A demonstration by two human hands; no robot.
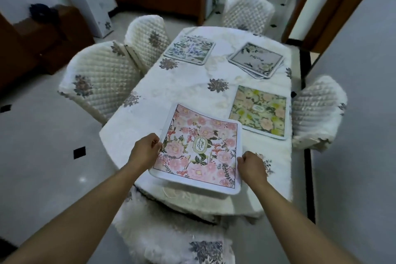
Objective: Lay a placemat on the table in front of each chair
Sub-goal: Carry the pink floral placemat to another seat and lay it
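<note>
While it hangs over the table [192,83], pink placemat [199,148] pinched between both hands' fingers [155,142].

Near chair [171,238] cut off at bottom edge, stacked placemats [257,60] uncountable, lettering blurred

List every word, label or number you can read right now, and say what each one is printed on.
"GARDEN": in the oval emblem at the centre of the pink floral placemat, held by the left hand and right hand.
Green-and-peach floral placemat: oval label, too small to read.
Blue floral placemat: central lettering blurred.
Grey placemat stack: script unreadable.
</note>
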